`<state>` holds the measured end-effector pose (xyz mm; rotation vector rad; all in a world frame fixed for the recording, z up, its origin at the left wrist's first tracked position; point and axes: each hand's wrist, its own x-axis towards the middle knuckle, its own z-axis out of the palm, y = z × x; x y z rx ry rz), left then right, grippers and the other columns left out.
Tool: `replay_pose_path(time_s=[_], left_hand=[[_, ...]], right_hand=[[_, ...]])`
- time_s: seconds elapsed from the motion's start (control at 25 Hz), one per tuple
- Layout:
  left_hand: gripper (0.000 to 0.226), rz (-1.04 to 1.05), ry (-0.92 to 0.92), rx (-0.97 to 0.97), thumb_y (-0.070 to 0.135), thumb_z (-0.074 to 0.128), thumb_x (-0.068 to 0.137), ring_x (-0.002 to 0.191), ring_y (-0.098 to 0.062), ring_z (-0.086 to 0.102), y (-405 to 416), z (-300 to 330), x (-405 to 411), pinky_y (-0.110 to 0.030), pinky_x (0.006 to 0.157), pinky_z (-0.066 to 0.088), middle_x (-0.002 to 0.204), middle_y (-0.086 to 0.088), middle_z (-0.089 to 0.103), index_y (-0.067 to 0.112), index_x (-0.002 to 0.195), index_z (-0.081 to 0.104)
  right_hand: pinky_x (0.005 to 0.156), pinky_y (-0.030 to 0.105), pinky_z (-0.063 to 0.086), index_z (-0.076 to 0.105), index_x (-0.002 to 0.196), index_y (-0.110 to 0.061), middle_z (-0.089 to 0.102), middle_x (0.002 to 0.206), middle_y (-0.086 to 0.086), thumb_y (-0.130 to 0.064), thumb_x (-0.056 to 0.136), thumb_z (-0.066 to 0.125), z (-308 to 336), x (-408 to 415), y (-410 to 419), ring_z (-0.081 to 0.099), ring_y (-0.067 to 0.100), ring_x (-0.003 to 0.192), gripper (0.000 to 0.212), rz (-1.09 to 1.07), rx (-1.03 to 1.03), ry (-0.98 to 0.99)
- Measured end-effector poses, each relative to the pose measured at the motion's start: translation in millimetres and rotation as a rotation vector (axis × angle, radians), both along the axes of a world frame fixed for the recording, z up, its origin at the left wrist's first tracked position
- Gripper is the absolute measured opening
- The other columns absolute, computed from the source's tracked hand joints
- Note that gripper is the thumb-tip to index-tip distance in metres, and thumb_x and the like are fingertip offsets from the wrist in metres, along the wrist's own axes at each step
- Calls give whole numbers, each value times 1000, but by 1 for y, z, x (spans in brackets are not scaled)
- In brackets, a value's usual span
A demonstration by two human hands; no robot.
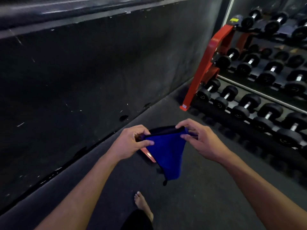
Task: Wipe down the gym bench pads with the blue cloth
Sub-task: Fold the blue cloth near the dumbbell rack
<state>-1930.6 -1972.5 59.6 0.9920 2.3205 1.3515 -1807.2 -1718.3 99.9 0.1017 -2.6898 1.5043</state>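
— Low in the middle of the frame, what did the hands have hold of?

— Both gripped the blue cloth [167,152]. The left hand [131,141] pinched its upper left corner, thumb laid over the fabric and fingers curled behind. The right hand [201,141] pinched the upper right corner between thumb and bent fingertips.

— How tight was each grip?

— Closed on the fabric, both of them; the top edge, trimmed in black, ran taut between the two hands.

— And where did the cloth hang?

— Off the floor [191,196], narrowing to a point at the lower centre, above a bare foot [143,205]. A red bar [148,155] showed on the floor behind its left edge.

— What surrounded it?

— A large dark padded surface [91,72] filled the left and upper left. At the right stood a red rack [207,63] loaded with rows of black dumbbells [245,103].

— Was the cloth touching that padded surface?

— No, it hung apart from it, to its right in the picture.
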Motion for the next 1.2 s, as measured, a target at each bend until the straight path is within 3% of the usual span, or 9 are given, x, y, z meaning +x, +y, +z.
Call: replay_pose_path(time_s=[0.12,0.2,0.36,0.48,0.6,0.76,0.96,1.08,1.2], left_hand=[[25,173,-119,277,43,78,88,76,0,50,26,5,-48,-20,69,40,82,18,56,31,86,56],[45,156,-430,500,49,83,79,102,-8,60,42,7,-75,-22,88,47,113,11,62,35,112,55],[46,-3,-722,290,28,75,91,122,-9,64,65,-12,-113,-21,86,54,133,11,67,34,133,56],[29,172,-790,407,21,63,99,116,-11,68,82,-16,-148,-31,94,54,128,5,72,28,127,64],[31,154,-887,466,11,61,100,119,-20,68,83,-18,-194,-41,102,53,130,-7,70,17,131,61],[51,67,-909,174,-1,63,97,99,14,66,68,-39,-237,-11,70,54,119,23,65,42,122,51],[60,241,-803,6,8,77,89,112,-18,70,69,-67,-285,-43,93,59,121,-4,74,27,139,49],[71,370,-628,-47,5,80,85,91,-11,70,87,-75,-311,-13,70,55,103,-6,72,41,135,45],[73,170,-422,-272,9,84,80,101,-8,65,106,-108,-335,-21,87,54,124,1,67,54,129,55]], right_hand=[[75,36,60,58,125,-38,67,117,5,-8,100,55,17,-71,4,71,14,90,40,-81,-106,27],[66,35,58,59,124,-33,69,108,8,-5,101,52,36,-112,6,67,14,79,36,-146,-215,66],[58,28,55,56,126,-17,72,98,-1,-9,101,53,57,-200,21,65,10,75,26,-361,-431,190],[83,36,54,53,133,-18,69,122,5,-42,90,67,14,-217,30,67,16,102,51,-336,-645,-175],[93,32,53,60,128,-11,70,122,7,-25,90,71,-44,-213,11,67,21,113,43,-191,-653,-506],[95,43,53,67,118,-6,73,113,13,-13,95,63,-70,-253,10,69,28,108,24,-383,-729,-424],[82,32,54,72,105,-3,75,103,14,-6,92,65,-106,-305,24,68,27,98,14,-482,-722,-366],[81,32,53,68,92,-8,76,91,12,-1,86,72,-128,-339,38,68,25,90,9,-603,-656,-336],[72,20,50,56,107,-23,71,80,-9,-4,81,78,-159,-358,61,65,5,78,39,-578,-460,-347]])
